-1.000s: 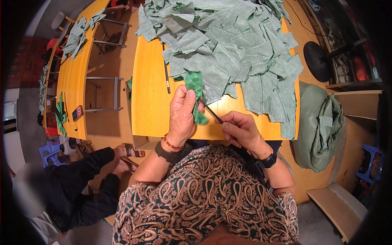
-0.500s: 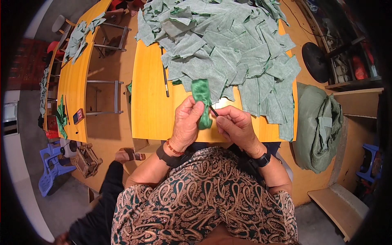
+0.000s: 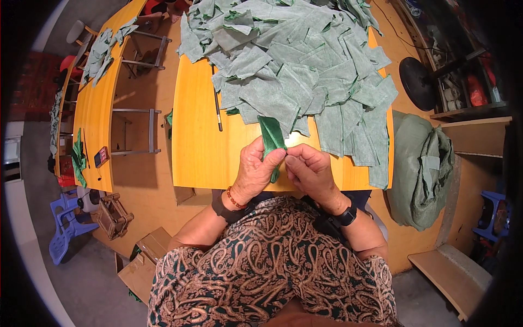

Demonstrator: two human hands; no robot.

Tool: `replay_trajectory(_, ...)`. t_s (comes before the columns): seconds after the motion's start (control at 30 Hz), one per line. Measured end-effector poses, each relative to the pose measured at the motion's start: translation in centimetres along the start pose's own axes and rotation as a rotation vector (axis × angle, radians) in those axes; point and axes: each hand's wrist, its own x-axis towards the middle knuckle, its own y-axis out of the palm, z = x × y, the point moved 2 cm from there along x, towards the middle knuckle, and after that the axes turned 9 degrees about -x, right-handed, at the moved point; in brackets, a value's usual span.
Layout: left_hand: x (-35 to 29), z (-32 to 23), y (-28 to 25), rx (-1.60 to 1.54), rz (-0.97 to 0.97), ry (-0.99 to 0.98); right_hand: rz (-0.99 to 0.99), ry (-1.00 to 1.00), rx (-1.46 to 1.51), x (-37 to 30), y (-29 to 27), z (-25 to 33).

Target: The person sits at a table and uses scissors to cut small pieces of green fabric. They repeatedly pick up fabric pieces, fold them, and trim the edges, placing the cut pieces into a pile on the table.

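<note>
In front of my chest, over the table's near edge, I hold a narrow green fabric strip (image 3: 271, 132), shiny on the side that shows. My left hand (image 3: 254, 170) is closed on it, thumb and fingers pinching its middle. Right beside it my right hand (image 3: 311, 170) is closed, its thumb and forefinger pinched at the strip's edge. Only a dark bit of the thin black stick shows between the fingertips; the rest is hidden. Beyond my hands lies a large heap of grey-green fabric pieces (image 3: 289, 82) on the yellow table (image 3: 190, 136).
Another thin black stick (image 3: 217, 103) lies left of the heap. A full green sack (image 3: 417, 174) stands right of the table. To the left are a second yellow table (image 3: 98, 120), a blue plastic chair (image 3: 68, 226) and an open cardboard box (image 3: 139, 270).
The green strip has turned and is folded flatter. My right hand has come up against my left, and the black stick is nearly hidden. The person at lower left has left the view.
</note>
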Motion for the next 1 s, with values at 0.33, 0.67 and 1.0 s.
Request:
replay_trajectory(0.33, 1.6, -2.6, 0.0, -0.361, -0.126, 0.105, 0.076, -0.147, -0.227, -0.4, -0.7, 1.8)
replay_trajectory(0.67, 0.2, -0.3, -0.2, 0.023, 0.008, -0.002, 0.027, 0.021, -0.016, -0.1, -0.6, 0.3)
replay_trajectory(1.0, 1.5, -2.4, -0.1, -0.497, -0.139, 0.1, 0.079, 0.058, -0.116, -1.2, -0.9, 1.6)
